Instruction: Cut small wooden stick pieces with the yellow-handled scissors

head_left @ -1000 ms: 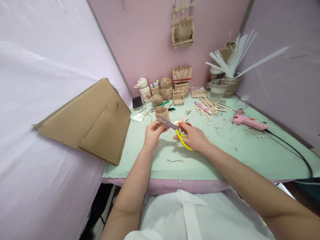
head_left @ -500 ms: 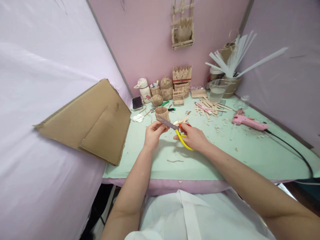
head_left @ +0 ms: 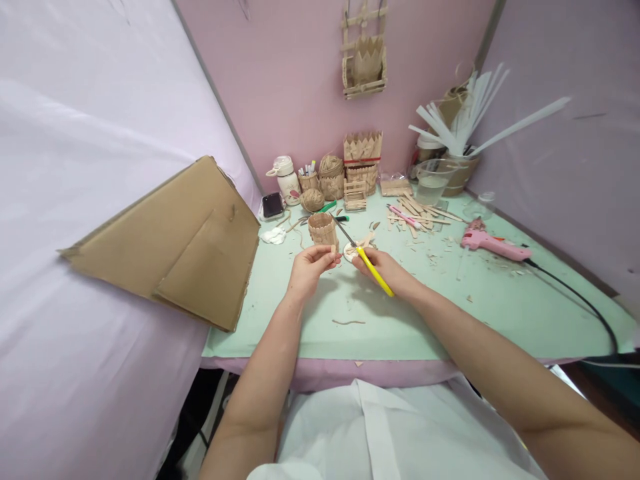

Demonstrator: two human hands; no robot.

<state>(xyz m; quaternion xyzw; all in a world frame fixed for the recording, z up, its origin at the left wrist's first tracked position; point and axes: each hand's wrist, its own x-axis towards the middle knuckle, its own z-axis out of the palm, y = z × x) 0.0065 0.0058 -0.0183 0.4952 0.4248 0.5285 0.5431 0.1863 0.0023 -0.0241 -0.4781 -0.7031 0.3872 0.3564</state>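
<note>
Between the fingertips of my left hand (head_left: 310, 270) is a small piece of pale wood (head_left: 333, 250). My right hand (head_left: 383, 268) is closed round scissors (head_left: 374, 270) with yellow on the handle; their dark blades point up and to the left, a little right of the left fingertips. Just behind my left hand stands a round wooden-stick cup (head_left: 323, 229). A small round container (head_left: 351, 251) with wood bits sits behind the scissors, partly hidden by them and my right hand.
Loose craft sticks (head_left: 420, 215) and a pink glue gun (head_left: 493, 245) lie at the right, its black cord running to the table's right edge. Cardboard (head_left: 175, 243) leans at the left. A bottle (head_left: 287, 181), twine ball (head_left: 312, 200) and clear cup (head_left: 432, 182) stand behind.
The scissors have turned so their blades point more steeply upward and no longer cross over my left fingertips. The wood piece now shows in my left hand. The view has shifted slightly.
</note>
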